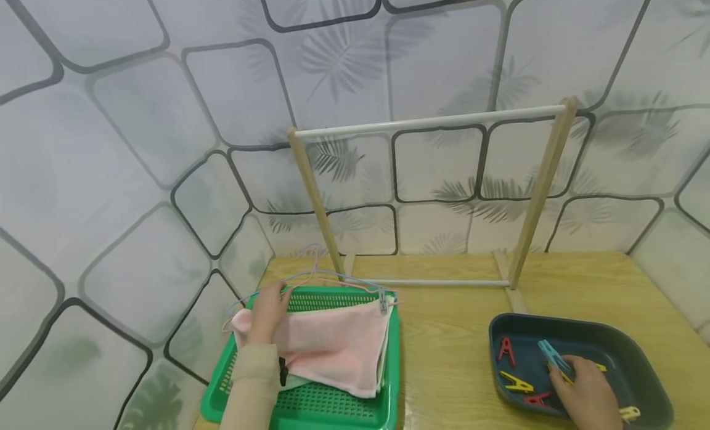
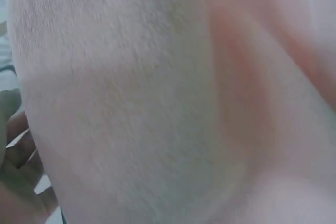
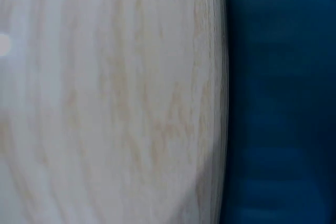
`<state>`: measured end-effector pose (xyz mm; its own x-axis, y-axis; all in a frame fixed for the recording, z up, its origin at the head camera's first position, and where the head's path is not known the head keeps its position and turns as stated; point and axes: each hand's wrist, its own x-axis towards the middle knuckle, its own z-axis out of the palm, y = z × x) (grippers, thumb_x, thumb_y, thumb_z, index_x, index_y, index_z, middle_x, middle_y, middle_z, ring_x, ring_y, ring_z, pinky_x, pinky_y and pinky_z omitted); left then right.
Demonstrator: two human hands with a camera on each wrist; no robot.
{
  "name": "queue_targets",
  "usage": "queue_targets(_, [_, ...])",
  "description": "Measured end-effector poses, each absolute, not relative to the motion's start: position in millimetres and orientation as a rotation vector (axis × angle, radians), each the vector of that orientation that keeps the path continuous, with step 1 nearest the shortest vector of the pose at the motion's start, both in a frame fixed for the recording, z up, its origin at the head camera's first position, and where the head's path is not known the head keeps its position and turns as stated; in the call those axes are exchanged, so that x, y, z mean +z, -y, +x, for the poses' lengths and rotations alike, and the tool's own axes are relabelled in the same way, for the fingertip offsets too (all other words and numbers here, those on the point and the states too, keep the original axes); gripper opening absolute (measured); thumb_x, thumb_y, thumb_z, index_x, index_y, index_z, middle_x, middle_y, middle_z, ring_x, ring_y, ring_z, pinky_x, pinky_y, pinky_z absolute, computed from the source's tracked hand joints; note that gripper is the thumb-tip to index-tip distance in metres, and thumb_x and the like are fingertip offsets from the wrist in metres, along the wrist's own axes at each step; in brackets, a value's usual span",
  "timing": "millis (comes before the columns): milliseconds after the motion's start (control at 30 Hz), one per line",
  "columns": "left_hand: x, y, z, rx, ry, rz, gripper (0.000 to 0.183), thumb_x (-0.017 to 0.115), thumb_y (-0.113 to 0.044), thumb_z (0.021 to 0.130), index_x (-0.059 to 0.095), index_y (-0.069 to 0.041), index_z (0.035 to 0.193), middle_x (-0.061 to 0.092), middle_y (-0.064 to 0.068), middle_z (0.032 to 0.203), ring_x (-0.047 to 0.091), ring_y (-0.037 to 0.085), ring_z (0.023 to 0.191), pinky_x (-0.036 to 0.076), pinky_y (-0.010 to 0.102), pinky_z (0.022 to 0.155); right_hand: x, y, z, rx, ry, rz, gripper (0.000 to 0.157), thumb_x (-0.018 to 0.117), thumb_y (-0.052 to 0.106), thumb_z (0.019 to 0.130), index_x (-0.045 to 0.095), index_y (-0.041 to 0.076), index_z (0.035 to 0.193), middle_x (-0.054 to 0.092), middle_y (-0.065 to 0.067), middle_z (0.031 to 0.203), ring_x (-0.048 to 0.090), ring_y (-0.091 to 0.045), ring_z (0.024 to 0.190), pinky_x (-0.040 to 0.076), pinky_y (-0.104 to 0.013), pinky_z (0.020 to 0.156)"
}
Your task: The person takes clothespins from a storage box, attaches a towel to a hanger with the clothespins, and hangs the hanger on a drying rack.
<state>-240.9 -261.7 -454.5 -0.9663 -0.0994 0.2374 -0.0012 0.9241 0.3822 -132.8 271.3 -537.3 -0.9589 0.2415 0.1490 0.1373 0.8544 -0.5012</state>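
Observation:
My left hand (image 1: 269,310) grips the lower bar of a clothes hanger (image 1: 315,276) together with the top left edge of a pink towel (image 1: 338,344). A grey clip (image 1: 383,300) pinches the towel's right top corner to the hanger. In the left wrist view the towel (image 2: 121,103) fills most of the picture, with fingers (image 2: 23,153) showing past its left edge. Over the dark basin my right hand (image 1: 590,393) pinches a light blue clothespin (image 1: 551,354) between thumb and fingers. The right wrist view misses that hand.
Under the towel stands a green basket (image 1: 392,368). The dark blue basin (image 1: 588,328) holds red clothespins (image 1: 506,351) and yellow clothespins (image 1: 516,382). Behind, a wooden rack (image 1: 535,214) with a white top bar (image 1: 427,123) stands on the table (image 1: 444,331) before a patterned wall.

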Motion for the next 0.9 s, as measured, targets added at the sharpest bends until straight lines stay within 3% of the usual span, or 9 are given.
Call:
queue_targets(267, [-456,250,-246,-0.69,2.958,0.116,0.021,0.044,-0.022,0.081,0.051,-0.004,0.09,0.052,0.004,0.076,0.048,0.014,0.063,0.04,0.027,0.055,-537,-270,-132,0.752,2.813,-0.287,0.04,0.058,0.025,0.066,0.05,-0.008,0.087,0.048,-0.017,0.075,0.045,-0.03,0.069,0.034,-0.041,0.054])
queue_targets(533, [-458,249,-249,-0.526,2.874,0.214,0.033,0.044,-0.026,0.081,0.045,-0.003,0.104,0.043,0.013,0.101,0.038,0.029,0.092,0.032,0.044,0.071,-537,-270,-131,0.746,2.805,-0.293,0.038,0.059,0.022,0.065,0.049,-0.008,0.087,0.047,-0.018,0.076,0.045,-0.03,0.069,0.034,-0.042,0.055])
queue_targets(900, [-468,253,-254,-0.478,2.897,0.237,0.021,0.048,-0.021,0.079,0.051,-0.005,0.092,0.047,0.009,0.087,0.044,0.023,0.079,0.033,0.038,0.062,-535,-270,-132,0.755,2.836,-0.32,0.04,0.058,0.025,0.066,0.049,-0.008,0.088,0.047,-0.017,0.076,0.045,-0.029,0.069,0.035,-0.041,0.055])
